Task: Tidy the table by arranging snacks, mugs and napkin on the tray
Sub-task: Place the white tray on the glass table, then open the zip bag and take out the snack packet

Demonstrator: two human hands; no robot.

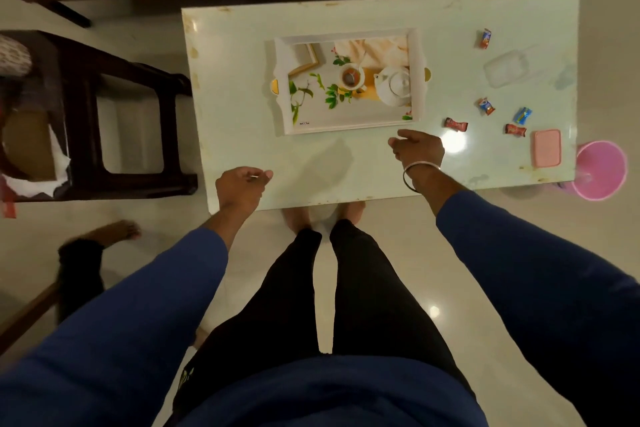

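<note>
Right hand loosely curled, holding nothing, hovering beside near right corner of white rectangular tray with printed tea scene. Left hand likewise empty at table edge. Tray bare, centred for loading; small wrapped snacks scattered right, untouched.

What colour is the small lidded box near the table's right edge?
Pink: the box shows clearly in the head view, near the table's right front corner.

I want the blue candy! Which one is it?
The blue-wrapped candy, nearest the pink box. Its wrapper is mostly blue with a little yellow; the other four look mainly red.
</note>
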